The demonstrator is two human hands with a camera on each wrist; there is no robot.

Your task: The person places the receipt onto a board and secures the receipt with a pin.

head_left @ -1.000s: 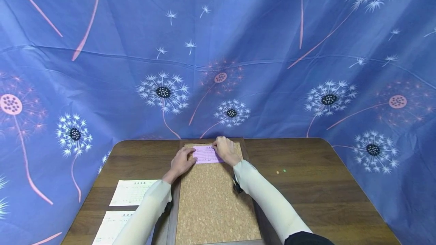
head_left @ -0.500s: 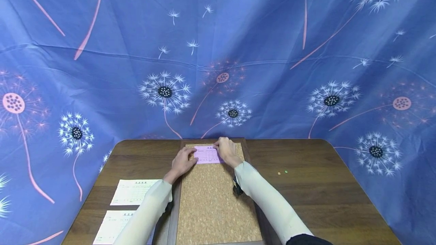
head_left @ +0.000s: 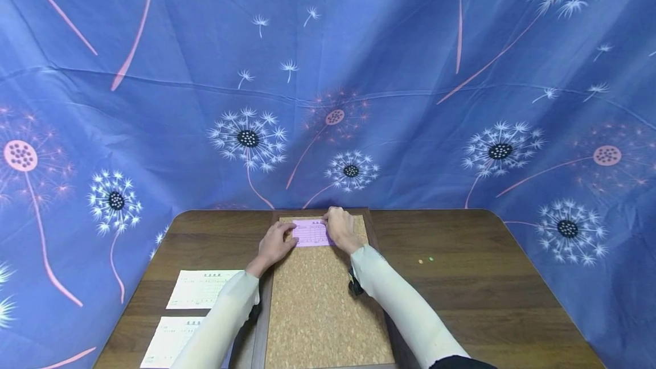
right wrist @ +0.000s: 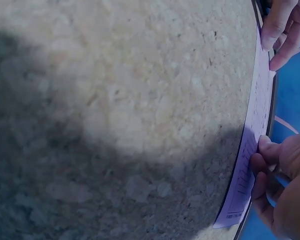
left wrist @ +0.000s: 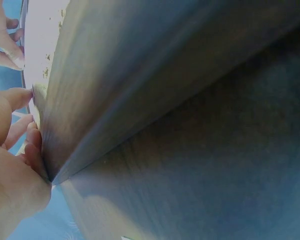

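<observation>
A pink printed slip [head_left: 309, 233] lies across the top of a wood-framed cork board [head_left: 328, 306]. At the slip's left end my left hand [head_left: 275, 242] presses with thumb and fingertips spread apart. My right hand [head_left: 340, 229] covers the slip's right end, its fingers bent. In the right wrist view, the right hand [right wrist: 289, 182] brings its thumb and fingertips together on the slip [right wrist: 250, 135]; anything between them is hidden. The left hand [right wrist: 286, 27] appears there at the slip's other end. In the left wrist view, the left hand [left wrist: 15, 160] is beside the frame's edge.
Two white printed sheets [head_left: 197, 289] lie at the left of the brown table [head_left: 476, 300], partly under the left sleeve. Two small dots, one orange [head_left: 421, 261] and one green [head_left: 431, 258], lie right of the board. A blue dandelion-print cloth [head_left: 410, 147] hangs behind.
The view shifts slightly. Both hands stay at the slip; the right hand's fingers move only a little on its upper right part.
</observation>
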